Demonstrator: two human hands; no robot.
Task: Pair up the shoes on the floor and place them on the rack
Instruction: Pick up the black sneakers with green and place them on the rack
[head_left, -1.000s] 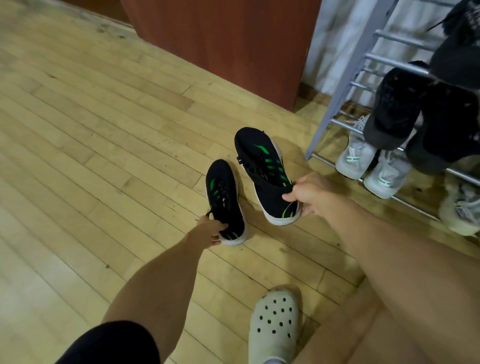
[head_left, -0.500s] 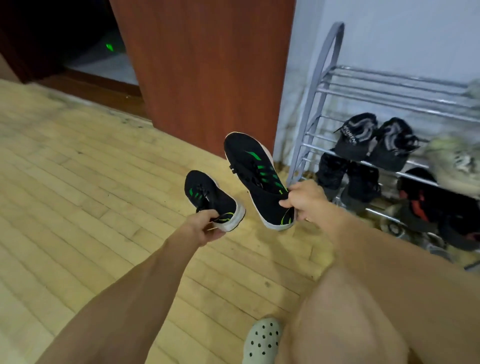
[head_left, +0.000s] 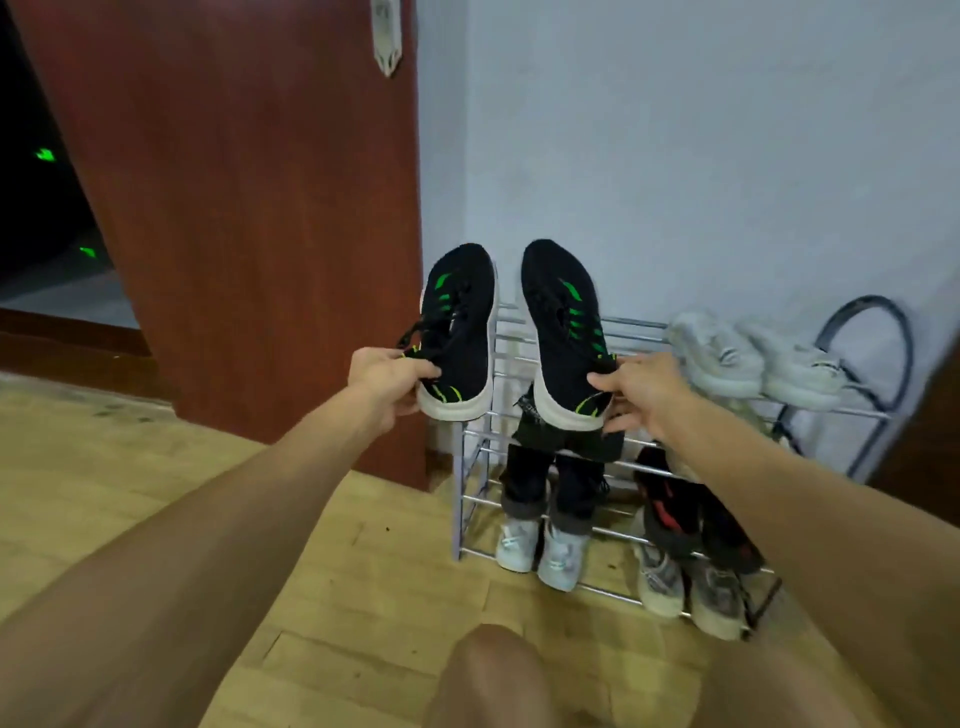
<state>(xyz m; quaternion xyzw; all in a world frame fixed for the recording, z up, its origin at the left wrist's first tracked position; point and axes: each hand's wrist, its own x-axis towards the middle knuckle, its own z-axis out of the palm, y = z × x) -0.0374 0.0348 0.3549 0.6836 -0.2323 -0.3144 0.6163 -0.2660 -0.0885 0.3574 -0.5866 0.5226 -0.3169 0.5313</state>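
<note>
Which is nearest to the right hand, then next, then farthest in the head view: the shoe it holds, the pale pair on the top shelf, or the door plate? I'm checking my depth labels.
From the right hand:
1. Held shoe, in its grip, just to its left.
2. Pale pair, top shelf, to its right.
3. Door plate, high up on the left.

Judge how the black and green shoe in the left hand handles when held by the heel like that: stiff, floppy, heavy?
Likely light: the left hand pinches only the heel of the black and green shoe, toe up. Probably fairly stiff, since it stands straight without sagging. The knit-looking upper should not be slippery.
</note>
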